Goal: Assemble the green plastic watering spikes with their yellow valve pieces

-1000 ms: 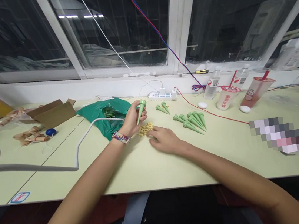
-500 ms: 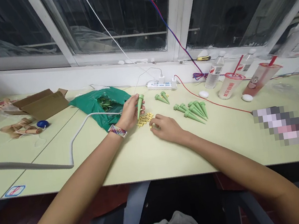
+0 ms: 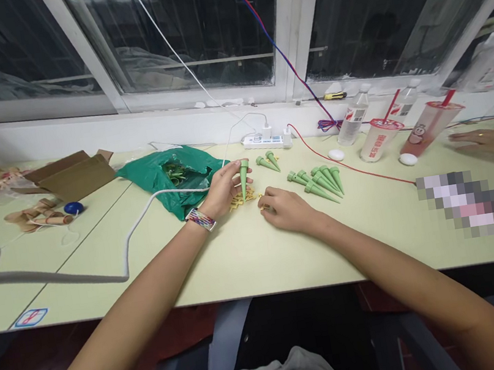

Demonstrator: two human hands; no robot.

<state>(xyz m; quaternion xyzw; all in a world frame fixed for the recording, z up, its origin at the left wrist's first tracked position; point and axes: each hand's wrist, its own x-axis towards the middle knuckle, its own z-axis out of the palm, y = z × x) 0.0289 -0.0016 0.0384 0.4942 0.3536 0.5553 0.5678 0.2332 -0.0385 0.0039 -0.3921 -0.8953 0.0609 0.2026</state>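
My left hand (image 3: 224, 189) is closed around a green plastic spike (image 3: 244, 179), held with its wide cap up and its point down. Under and beside that hand lies a loose pile of small yellow pieces (image 3: 237, 200). My right hand (image 3: 285, 209) rests low over the table just right of the pile, its fingertips pinched on a small yellow piece (image 3: 262, 208) that is mostly hidden. To the right, several green spikes (image 3: 318, 183) lie grouped together. Two more spikes (image 3: 266, 161) lie further back, with a bit of yellow beside them.
A green plastic bag (image 3: 157, 173) lies open behind my left hand. A grey cable or bent tube (image 3: 125, 271) crosses the left side. A power strip (image 3: 263, 141), bottles, drink cups (image 3: 379, 140) and white oval objects stand at the back. Another person's hand (image 3: 486, 140) rests at far right.
My left hand has moved slightly right with the spike, which is now more upright. My right hand has shifted slightly right. Another person's hand has come in at the far right.
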